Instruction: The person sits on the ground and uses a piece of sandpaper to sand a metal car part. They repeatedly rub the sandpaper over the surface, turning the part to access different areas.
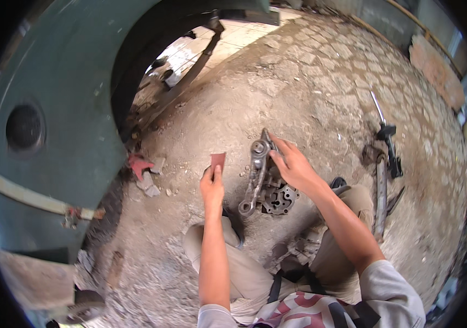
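My left hand (212,188) is closed on a small reddish-brown piece of sandpaper (218,159), held up by its lower edge, apart from the metal parts. To its right, my right hand (297,168) grips the upper end of a grey metal suspension arm (253,186), fingers along its far side and thumb toward me. The arm stands nearly upright in view, with a round joint near the top and a ringed eye at the bottom. Just behind its lower end lies a round metal housing (281,200) with several holes. My right hand hides part of the suspension arm.
A green vehicle body (64,82) with an open wheel arch fills the left side. A red stand-like piece (139,164) and broken stones (147,184) lie beside it. On the right are a shock absorber (389,143) and a rusty metal tube (380,197). Rough stone paving (348,71) stretches beyond.
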The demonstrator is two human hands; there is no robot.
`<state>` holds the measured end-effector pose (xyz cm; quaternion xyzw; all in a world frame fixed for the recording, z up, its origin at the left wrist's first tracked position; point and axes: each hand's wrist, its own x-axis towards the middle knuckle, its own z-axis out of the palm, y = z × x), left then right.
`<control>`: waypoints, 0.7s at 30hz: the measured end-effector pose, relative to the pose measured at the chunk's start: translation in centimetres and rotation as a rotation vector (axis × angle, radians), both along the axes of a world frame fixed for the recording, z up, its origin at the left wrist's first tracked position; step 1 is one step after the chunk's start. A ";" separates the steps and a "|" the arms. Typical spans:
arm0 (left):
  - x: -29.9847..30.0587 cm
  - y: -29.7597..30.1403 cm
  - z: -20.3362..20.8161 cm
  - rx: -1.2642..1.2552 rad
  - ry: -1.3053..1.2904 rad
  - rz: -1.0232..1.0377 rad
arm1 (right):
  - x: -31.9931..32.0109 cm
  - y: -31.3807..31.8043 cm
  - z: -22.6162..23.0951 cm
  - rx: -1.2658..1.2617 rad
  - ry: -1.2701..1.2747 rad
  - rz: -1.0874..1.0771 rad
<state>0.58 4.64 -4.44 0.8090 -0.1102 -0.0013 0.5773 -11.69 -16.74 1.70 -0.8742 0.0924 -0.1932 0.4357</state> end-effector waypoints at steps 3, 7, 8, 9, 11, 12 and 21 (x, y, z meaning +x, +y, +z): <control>0.7 -1.5 -1.5 -0.035 -0.165 -0.020 | -0.9 -1.1 -0.3 0.014 -0.052 -0.054; -0.5 -1.6 2.4 -0.171 -0.086 0.022 | -0.9 -2.4 -2.4 0.068 -0.173 -0.116; -0.5 -1.6 2.9 -0.238 -0.021 0.020 | -1.1 -2.6 -2.5 0.091 -0.198 -0.137; -0.2 -1.2 3.0 -0.259 -0.065 0.000 | -1.2 -1.9 -2.0 0.074 -0.219 -0.146; 0.0 -1.1 3.1 -0.411 -0.059 -0.075 | -1.1 -0.5 -0.9 0.054 -0.241 -0.137; 0.0 -1.4 3.3 -0.489 -0.054 -0.121 | -1.3 0.0 -0.2 0.041 -0.250 -0.142; -0.8 -1.0 5.2 -0.994 0.239 -0.626 | 1.7 5.2 6.0 -0.212 -0.175 0.050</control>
